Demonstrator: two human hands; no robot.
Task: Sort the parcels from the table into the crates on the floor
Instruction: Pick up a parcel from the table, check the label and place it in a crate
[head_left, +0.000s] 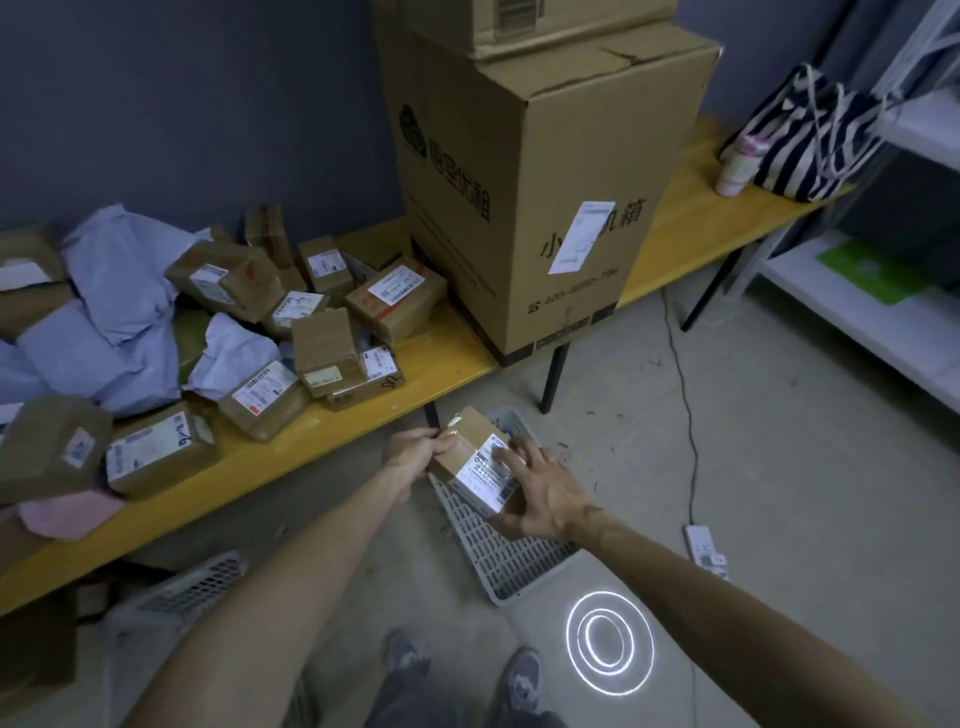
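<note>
Cardboard, small and taped, the parcel (475, 460) sits between my hands above the white crate (498, 556) on the floor: left hand (415, 452) pinches its far end, right hand (535, 493) curls round the near corner. I judge it light and stiff; opposite edges suit best. Its white label is unreadable. On the yellow table's (363, 415) front edge a big box (545, 208) reads "400-".

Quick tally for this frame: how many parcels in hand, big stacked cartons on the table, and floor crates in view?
Parcel in hand, held by left hand and right hand: 1
Big stacked cartons on the table: 2
Floor crates: 2
Total: 5
</note>
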